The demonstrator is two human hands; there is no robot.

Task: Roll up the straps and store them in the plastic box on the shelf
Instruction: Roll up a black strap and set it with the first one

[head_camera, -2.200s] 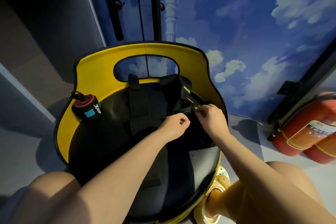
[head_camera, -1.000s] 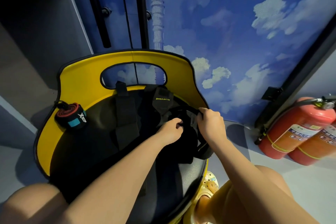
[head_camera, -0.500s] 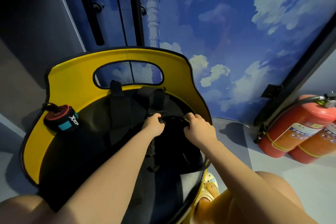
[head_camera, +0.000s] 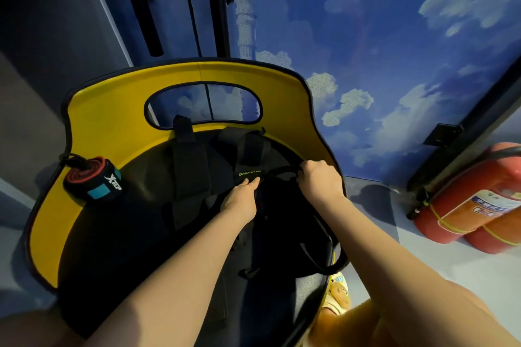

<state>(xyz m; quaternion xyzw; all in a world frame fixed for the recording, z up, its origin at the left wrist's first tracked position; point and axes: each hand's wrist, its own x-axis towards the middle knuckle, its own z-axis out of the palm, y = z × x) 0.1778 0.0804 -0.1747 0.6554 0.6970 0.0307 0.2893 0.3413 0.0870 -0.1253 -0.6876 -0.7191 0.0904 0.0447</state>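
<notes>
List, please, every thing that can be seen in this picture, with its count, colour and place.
rolled strap: 1, black and red with a teal patch, on the left edge of the seat
loose straps: number unclear, black, one with yellow-green lettering, spread over the middle of the seat
chair: 1, yellow backrest with an oval cut-out, black seat, centre
fire extinguishers: 2, red, on the floor at right
wall mural: 1, blue sky with white clouds, behind the chair
shelf unit: 1, grey, upper left
slipper: 1, yellow, on the floor under the chair's right edge
left hand: 1, pressing a black strap
right hand: 1, gripping a black strap
</notes>
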